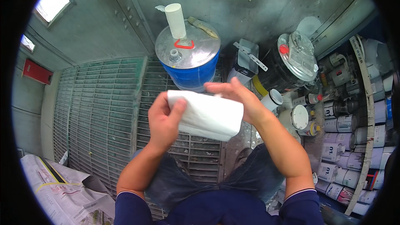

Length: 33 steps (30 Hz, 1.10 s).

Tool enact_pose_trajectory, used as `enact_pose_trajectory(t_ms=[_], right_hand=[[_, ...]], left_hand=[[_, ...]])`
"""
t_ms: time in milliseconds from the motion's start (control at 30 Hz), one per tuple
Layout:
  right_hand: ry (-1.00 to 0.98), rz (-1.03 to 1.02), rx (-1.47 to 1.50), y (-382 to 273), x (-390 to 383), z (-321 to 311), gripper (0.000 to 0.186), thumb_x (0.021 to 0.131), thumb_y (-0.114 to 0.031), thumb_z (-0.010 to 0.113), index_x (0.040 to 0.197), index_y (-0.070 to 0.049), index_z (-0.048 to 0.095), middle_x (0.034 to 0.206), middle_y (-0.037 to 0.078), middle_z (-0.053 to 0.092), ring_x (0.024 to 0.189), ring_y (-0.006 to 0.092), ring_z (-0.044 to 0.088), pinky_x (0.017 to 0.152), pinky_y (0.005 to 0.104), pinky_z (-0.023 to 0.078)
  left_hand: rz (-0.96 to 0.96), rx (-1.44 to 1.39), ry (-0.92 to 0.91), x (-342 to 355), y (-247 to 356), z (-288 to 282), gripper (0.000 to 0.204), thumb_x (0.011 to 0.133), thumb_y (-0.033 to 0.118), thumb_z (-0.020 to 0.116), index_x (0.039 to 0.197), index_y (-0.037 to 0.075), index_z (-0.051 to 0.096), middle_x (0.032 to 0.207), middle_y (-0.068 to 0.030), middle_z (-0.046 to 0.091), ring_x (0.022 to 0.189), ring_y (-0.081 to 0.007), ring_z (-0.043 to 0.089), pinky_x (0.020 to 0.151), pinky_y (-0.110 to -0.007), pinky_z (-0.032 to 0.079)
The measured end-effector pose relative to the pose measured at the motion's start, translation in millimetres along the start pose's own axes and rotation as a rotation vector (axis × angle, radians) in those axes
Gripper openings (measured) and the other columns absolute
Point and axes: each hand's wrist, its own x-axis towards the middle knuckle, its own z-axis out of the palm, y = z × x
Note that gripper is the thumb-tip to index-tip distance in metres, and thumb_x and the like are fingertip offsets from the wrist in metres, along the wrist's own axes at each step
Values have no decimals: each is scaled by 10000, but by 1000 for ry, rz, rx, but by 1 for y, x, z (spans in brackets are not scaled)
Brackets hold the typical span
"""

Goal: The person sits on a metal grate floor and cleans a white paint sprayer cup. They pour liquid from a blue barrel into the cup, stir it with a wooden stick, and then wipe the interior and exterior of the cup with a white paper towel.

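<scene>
A folded white sheet (210, 114), paper or thin cloth, is held up in front of me over the floor grating. My left hand (164, 116) grips its left end, with the thumb on the near face and the other fingers curled behind. Its lower edge shows several layers. Beside the right end is my right hand (241, 100), its fingers stretched out toward the left behind the sheet's top edge. Part of that hand is hidden by the sheet, so I cannot tell whether it touches it.
Beyond my hands stands a blue drum (189, 75) carrying a white hollow cylinder (176, 21) and a paint brush (203, 28). To its right are an open rectangular tin (243, 62) and a lidded metal drum (293, 60). Shelved paint cans (339, 150) line the right; printed sheets (66, 191) lie lower left.
</scene>
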Motion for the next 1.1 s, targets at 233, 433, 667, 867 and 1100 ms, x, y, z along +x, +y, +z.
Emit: enact_pose_trajectory(t_ms=[233, 433, 667, 867, 1100], right_hand=[[-334, 14, -100, 7, -10, 20, 795, 965, -432, 676, 1538, 24, 366, 1512, 140, 488, 1405, 234, 430, 1180, 400, 320], [-14, 35, -202, 11, -1, 26, 718, 894, -75, 683, 1534, 15, 370, 1362, 129, 611, 1194, 188, 595, 1028, 333, 474], [-12, -440, -850, -1, -22, 37, 860, 849, 10, 615, 1609, -90, 226, 1420, 241, 529, 1242, 359, 594, 1027, 401, 493], [172, -679, -1214, 11, -26, 31, 266, 709, -48, 748, 953, 0, 654, 1171, 221, 608, 1075, 404, 627, 894, 430, 523], [252, -549, -388, -66, -53, -20, 204, 851, -145, 805, 921, -43, 641, 955, 55, 689, 885, 149, 665, 780, 330, 543]], left_hand=[[-39, -291, 212, 28, -15, -10, 172, 1017, 77, 591, 1176, 12, 596, 1111, -72, 687, 1003, -156, 656, 918, -312, 532], [-195, -361, 210, 37, -17, -17, 240, 1009, 71, 582, 1235, -10, 585, 1181, -109, 679, 1074, -202, 658, 962, -346, 529], [-581, -248, 53, 28, -41, -40, 374, 999, 104, 557, 1338, -54, 552, 1261, -167, 664, 1111, -265, 662, 990, -390, 517], [-742, -247, -35, 8, -57, -47, 418, 1001, 208, 573, 1339, -38, 555, 1243, -159, 672, 1085, -255, 677, 896, -390, 564], [-633, 579, -372, 12, -198, -56, 384, 977, 177, 606, 1345, 69, 579, 1228, -142, 656, 1078, -265, 661, 700, -359, 600]])
